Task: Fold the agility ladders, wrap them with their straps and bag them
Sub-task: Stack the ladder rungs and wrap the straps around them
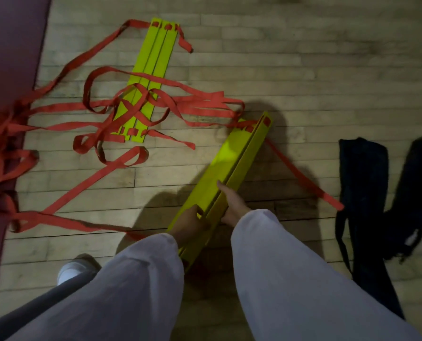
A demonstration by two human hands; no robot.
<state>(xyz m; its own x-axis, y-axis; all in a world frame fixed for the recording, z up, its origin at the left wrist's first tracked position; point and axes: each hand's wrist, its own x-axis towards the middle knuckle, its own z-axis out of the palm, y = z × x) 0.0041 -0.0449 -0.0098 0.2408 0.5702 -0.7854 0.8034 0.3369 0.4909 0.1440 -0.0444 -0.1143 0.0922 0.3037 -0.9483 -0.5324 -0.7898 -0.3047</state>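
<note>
Held stack: yellow rungs [229, 163] gathered on edge, slanting up from the floor between the knees.
Left hand: [192, 222] fingers curled round the stack's near left side.
Right hand: [232, 205] clamps the right edge, thumb on top.
Straps: red webbing [180, 104] tangled, trailing from the stack's far end.
Other rungs: [151, 77] flat on the floor, well apart, not yet gathered.
Bag: dark bag [362, 183] lies to the right.
Step (judged): folding; wrapping not begun.
Next needs: square the stack, free the strap slack.
</note>
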